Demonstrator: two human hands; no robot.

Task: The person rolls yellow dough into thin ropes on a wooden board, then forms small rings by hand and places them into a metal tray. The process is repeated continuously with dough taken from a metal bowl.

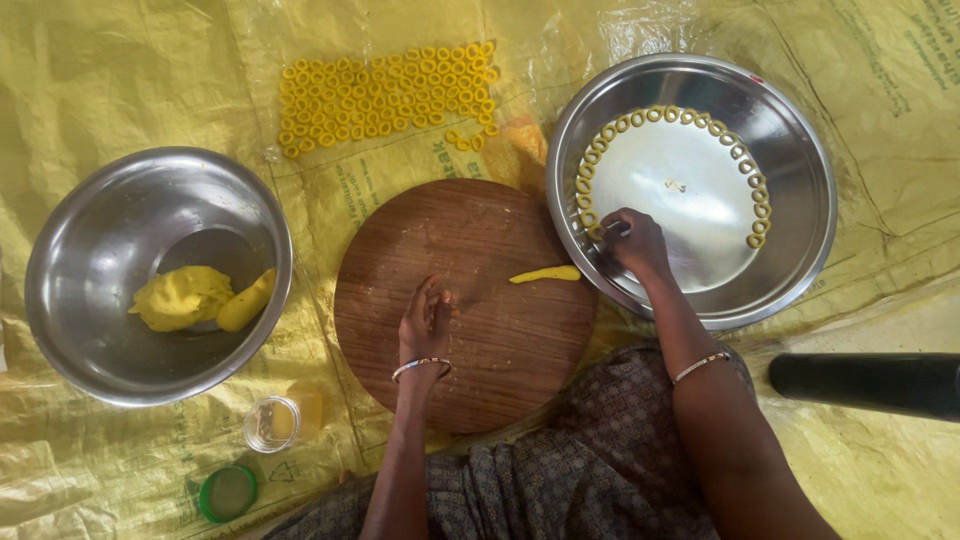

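Observation:
My right hand (pixel 632 241) reaches into a wide steel plate (pixel 790 240) and pinches a small yellow dough ring at the plate's left inner edge. Several yellow dough rings (pixel 585 185) line the plate's flat bottom in an arc. My left hand (pixel 425 322) hovers over a round wooden board (pixel 470 250), fingers loosely bent and holding nothing. A short strip of yellow dough (pixel 545 273) lies on the board near its right edge.
A steel bowl (pixel 100 230) at the left holds a lump of yellow dough (pixel 183 297). Many finished rings (pixel 385 95) lie in rows on the yellow plastic sheet beyond the board. A small glass jar (pixel 272 423), a green lid (pixel 227 492) and a black cylinder (pixel 865 383) lie nearby.

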